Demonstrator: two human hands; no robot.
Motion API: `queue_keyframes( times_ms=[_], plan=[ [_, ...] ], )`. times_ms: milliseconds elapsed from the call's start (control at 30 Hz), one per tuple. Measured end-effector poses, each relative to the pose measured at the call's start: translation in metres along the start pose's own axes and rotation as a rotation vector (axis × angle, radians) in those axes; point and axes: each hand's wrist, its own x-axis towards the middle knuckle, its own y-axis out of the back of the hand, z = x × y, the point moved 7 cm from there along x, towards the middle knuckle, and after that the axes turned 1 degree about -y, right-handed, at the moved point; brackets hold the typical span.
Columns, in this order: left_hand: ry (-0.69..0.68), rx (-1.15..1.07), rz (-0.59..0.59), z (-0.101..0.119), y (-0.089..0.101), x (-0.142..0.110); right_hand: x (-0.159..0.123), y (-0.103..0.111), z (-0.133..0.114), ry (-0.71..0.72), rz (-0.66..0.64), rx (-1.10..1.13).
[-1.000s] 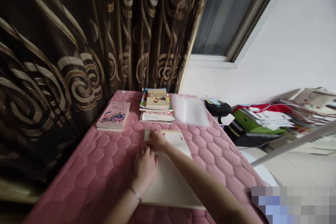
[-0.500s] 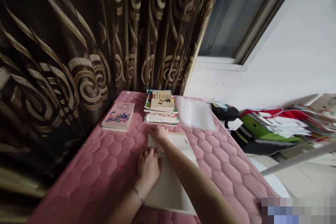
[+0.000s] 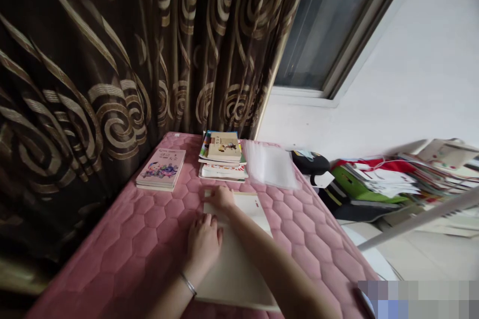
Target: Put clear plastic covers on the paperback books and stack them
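Observation:
A large cream-coloured book (image 3: pixel 234 274) lies flat on the pink quilted mattress (image 3: pixel 123 254), a small red mark near its upper right corner. My left hand (image 3: pixel 204 241), a silver bracelet at its wrist, rests palm down on the book's left edge, fingers forward and slightly bent, thumb out to the side. Crossing over the book, my right arm brings my right hand (image 3: pixel 221 198) to the top left corner. Its fingers are bent together at that corner, and the tips are partly hidden. Whether the book is open or closed I cannot make out.
Pink illustrated books (image 3: pixel 161 169) lie at left; a book stack (image 3: pixel 224 154) stands at the back. Beside it are clear plastic sleeves (image 3: pixel 271 164). A patterned curtain (image 3: pixel 179 50) hangs behind. Right of the mattress are bags and piled papers (image 3: pixel 385 179) and a pale pole (image 3: pixel 419 222).
My right hand moves slightly up and out past the top left corner, then settles back on it. My left hand stays along the left edge. The camera view swings a little.

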Motion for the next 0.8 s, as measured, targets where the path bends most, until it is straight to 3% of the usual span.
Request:
queue_keyframes(
  times_ms=[200,433,633,800],
  plan=[
    [0.0,-0.001,0.031,0.0,0.001,-0.002,0.022,0.001,-0.002,-0.101,0.047,-0.004],
    [-0.032,0.052,0.075,-0.001,-0.001,-0.002,-0.017,0.003,0.0,-0.024,0.07,0.04],
    [-0.081,0.066,0.083,0.002,0.003,0.001,-0.08,0.034,0.044,0.268,-0.001,0.162],
    [-0.079,0.105,0.062,0.005,0.007,0.001,-0.128,0.064,0.099,0.259,0.067,0.089]
  ],
)
